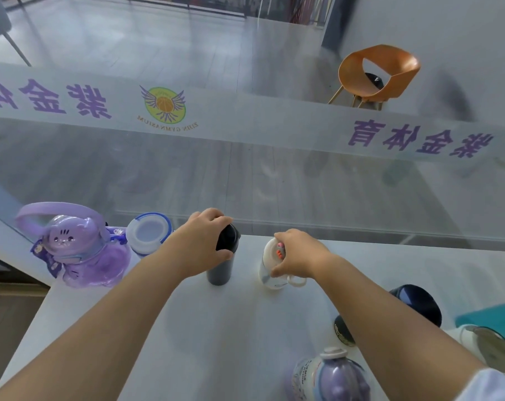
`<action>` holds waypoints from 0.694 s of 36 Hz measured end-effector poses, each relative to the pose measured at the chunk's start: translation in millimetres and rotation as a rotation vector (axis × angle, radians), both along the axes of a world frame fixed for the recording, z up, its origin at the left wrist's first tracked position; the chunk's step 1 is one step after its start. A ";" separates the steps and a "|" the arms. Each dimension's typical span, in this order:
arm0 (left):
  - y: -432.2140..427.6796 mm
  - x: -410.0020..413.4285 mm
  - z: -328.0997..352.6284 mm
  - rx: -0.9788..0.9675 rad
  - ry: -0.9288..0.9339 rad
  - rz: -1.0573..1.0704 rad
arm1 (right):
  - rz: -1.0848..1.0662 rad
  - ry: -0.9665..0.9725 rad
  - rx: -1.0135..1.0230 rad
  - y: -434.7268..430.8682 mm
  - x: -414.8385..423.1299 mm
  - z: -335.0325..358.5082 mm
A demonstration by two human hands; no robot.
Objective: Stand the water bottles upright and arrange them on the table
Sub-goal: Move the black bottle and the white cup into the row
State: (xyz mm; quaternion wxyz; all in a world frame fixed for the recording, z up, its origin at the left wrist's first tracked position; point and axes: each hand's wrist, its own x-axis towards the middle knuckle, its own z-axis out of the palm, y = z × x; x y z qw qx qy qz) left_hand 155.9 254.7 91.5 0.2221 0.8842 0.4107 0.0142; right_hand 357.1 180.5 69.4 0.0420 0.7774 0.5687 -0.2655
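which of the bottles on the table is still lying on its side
The dark navy bottle at the table's right edge, behind the right forearm. Its round base faces the camera, while the black bottle and white bottle under the hands stand upright.

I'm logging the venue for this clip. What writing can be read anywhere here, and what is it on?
"ZIJIN GYMNASIUM", mirrored, under the round winged basketball logo on the frosted band of the glass wall.
"紫金体育", purple, mirrored, on the same band at right.
More purple characters at left, cut off by the frame.
Print on the lilac and white bottle: too blurred to read.
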 end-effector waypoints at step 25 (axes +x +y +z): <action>-79.5 21.6 50.9 0.242 -0.122 -0.099 | -0.065 -0.076 0.333 -118.3 57.5 94.2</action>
